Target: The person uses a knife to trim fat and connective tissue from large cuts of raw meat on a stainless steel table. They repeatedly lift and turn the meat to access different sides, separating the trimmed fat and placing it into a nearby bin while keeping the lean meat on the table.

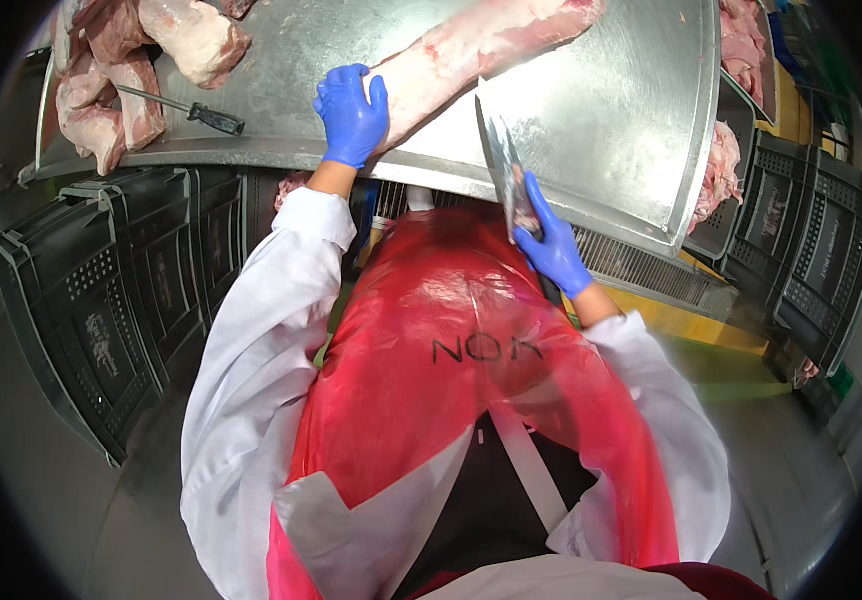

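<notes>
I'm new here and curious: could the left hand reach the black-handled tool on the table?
Probably yes: only metal tabletop shows between the left hand and the black-handled tool, though that hand is on the long piece of meat.

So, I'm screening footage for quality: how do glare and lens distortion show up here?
Head view: white glare washes over parts of the shiny metal table, with softer highlights on the glossy red plastic apron; same head view: the black perforated plastic crates at left bow near the rim, and the picture's corners go black.
</notes>
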Action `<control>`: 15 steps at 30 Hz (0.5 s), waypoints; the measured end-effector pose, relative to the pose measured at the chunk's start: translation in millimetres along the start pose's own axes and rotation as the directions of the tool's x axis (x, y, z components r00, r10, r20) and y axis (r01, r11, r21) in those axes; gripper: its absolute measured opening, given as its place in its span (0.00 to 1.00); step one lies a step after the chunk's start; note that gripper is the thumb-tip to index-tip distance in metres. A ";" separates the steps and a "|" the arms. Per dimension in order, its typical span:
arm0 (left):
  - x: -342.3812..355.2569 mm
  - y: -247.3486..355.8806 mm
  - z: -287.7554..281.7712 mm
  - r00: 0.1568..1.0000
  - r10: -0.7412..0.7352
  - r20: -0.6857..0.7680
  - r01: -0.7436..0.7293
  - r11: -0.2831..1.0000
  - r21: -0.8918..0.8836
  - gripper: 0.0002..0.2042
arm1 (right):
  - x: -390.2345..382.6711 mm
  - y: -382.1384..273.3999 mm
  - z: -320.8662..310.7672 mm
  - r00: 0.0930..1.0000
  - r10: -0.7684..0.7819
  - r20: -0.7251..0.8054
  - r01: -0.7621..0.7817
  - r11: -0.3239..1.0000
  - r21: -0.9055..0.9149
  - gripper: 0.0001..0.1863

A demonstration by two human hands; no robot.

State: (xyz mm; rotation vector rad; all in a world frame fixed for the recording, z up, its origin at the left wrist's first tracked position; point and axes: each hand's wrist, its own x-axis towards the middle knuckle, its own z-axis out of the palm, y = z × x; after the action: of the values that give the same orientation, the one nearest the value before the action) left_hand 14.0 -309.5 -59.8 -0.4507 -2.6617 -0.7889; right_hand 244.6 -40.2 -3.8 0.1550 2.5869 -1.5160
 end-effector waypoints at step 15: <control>98.9 130.4 55.8 0.920 -0.250 0.303 0.224 0.968 0.117 0.20 | 212.2 12.0 -51.4 0.994 0.067 -0.083 -0.033 0.932 0.361 0.46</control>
State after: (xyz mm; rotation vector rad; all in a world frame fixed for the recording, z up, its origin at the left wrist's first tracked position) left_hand -36.5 -153.7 -4.6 -0.2524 -3.0795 -0.7244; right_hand 34.1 14.4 -25.6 0.3344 2.3218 -1.9941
